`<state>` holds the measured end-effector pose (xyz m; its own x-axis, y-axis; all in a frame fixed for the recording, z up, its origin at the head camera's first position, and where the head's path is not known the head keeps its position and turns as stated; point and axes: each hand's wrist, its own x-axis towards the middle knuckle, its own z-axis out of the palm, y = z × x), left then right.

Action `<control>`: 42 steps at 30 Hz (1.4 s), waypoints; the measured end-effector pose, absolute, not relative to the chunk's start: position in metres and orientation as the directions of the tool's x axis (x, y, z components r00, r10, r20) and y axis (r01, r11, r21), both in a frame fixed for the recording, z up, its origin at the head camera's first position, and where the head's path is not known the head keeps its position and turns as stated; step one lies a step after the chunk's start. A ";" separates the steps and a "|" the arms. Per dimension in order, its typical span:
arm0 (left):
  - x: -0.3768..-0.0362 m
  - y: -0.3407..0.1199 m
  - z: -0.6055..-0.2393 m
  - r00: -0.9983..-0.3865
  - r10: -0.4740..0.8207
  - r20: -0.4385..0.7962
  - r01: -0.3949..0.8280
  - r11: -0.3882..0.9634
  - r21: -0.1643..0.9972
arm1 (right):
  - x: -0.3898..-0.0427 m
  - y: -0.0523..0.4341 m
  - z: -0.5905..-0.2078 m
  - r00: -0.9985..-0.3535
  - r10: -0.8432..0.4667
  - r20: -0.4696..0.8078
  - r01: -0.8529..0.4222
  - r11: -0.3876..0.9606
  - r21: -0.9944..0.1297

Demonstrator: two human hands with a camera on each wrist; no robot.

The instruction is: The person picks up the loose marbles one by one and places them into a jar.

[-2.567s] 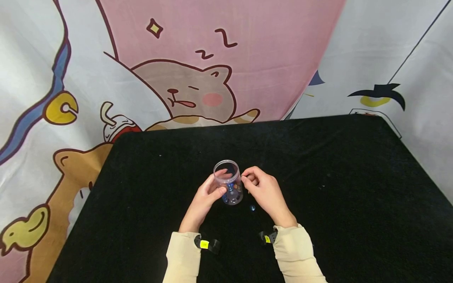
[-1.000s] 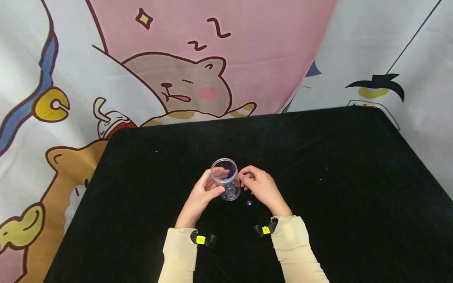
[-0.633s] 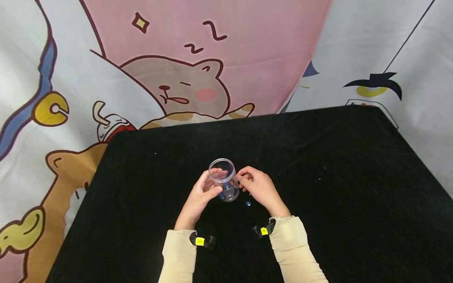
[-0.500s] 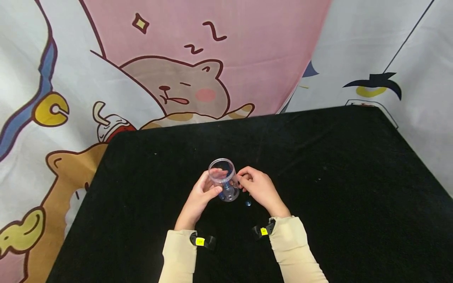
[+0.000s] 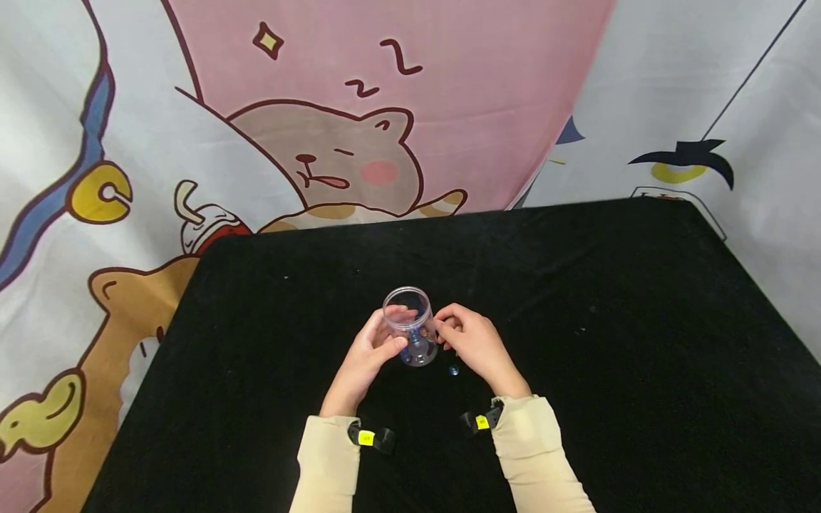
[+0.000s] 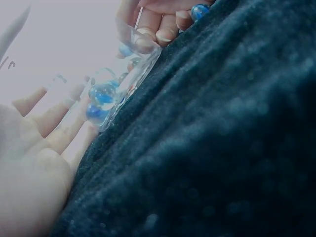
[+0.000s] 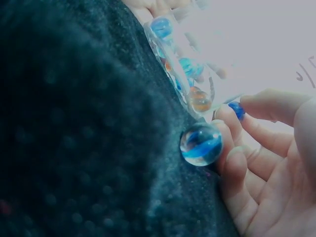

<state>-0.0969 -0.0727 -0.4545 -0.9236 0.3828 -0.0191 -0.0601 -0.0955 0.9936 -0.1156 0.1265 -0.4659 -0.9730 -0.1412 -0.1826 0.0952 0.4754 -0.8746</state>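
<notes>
Hiding from the head view: marble [image 7: 237, 109] pinched by right hand [image 7: 269, 163].

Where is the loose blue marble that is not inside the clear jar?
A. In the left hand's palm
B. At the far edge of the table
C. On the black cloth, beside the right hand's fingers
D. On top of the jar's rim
C. The loose marble lies on the black cloth just beside the right hand, outside the clear jar that the left hand holds.
</notes>
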 end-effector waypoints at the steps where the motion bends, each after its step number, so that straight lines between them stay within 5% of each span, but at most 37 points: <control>1: -0.097 -0.072 -0.454 -0.924 0.383 -0.017 -0.058 -0.095 0.994 | -0.115 0.127 -0.467 -0.973 -0.139 -0.185 0.098 0.478 -0.873; 42: -0.096 -0.070 -0.455 -0.932 0.362 -0.011 -0.040 -0.073 0.997 | -0.120 0.134 -0.476 -0.971 -0.133 -0.200 0.134 0.392 -0.910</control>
<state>-0.0956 -0.0697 -0.4546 -0.9322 0.3618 -0.0107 -0.0397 -0.0729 0.9965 -0.1200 0.1344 -0.4758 -0.9707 -0.1327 -0.2004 0.1344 0.3915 -0.9103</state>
